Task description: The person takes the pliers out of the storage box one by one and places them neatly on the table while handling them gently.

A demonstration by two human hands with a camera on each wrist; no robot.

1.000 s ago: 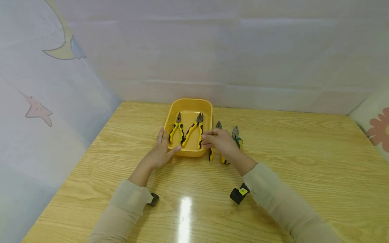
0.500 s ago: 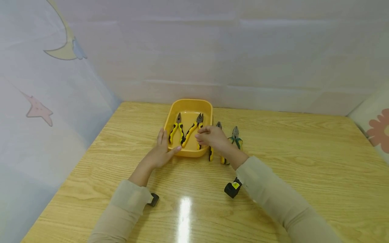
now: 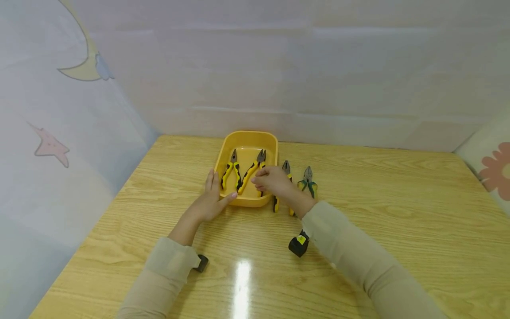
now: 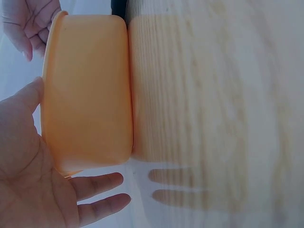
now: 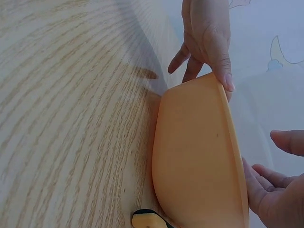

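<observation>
1. Left hand, fingers straight, is touching the yellow tray's left side.
2. Right hand, fingers loose, is reaching over its right rim.
3. Long-nose pliers and blunter pliers are lying inside.

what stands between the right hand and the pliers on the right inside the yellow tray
Nothing visible: the right hand reaches over the right side of the yellow tray, and in the head view it covers part of those pliers. Whether it touches them can't be told.
</observation>
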